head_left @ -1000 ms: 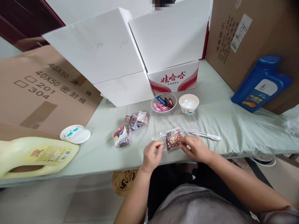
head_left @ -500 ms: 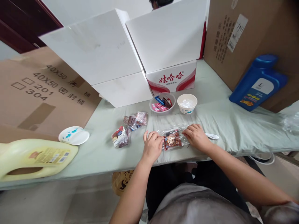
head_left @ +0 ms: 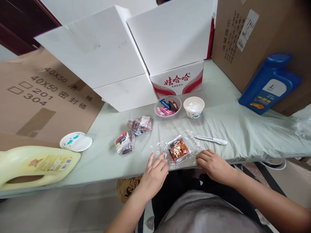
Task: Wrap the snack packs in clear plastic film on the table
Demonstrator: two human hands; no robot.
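A clear plastic bag (head_left: 191, 142) lies flat near the table's front edge, with an orange cookie packet (head_left: 178, 151) inside it. My left hand (head_left: 154, 173) rests at the bag's left corner, fingers stretched out and touching the plastic. Just off the bag's right corner sits my right hand (head_left: 213, 165), its fingers curled loosely on the cloth and nothing in them. Both hands are at the table's edge.
Two heaps of snack packets (head_left: 125, 143) (head_left: 141, 124), a clear bowl of candies (head_left: 167, 106), a paper cup (head_left: 193, 107), a white utensil (head_left: 211, 139), a paper lid (head_left: 76, 141). A yellow jug (head_left: 36, 165) left, a blue jug (head_left: 268, 85) right, white boxes (head_left: 136, 55) behind.
Both hands have drawn back from the bag toward the table's edge. The bag now lies flattened, with the orange cookie packet showing inside it.
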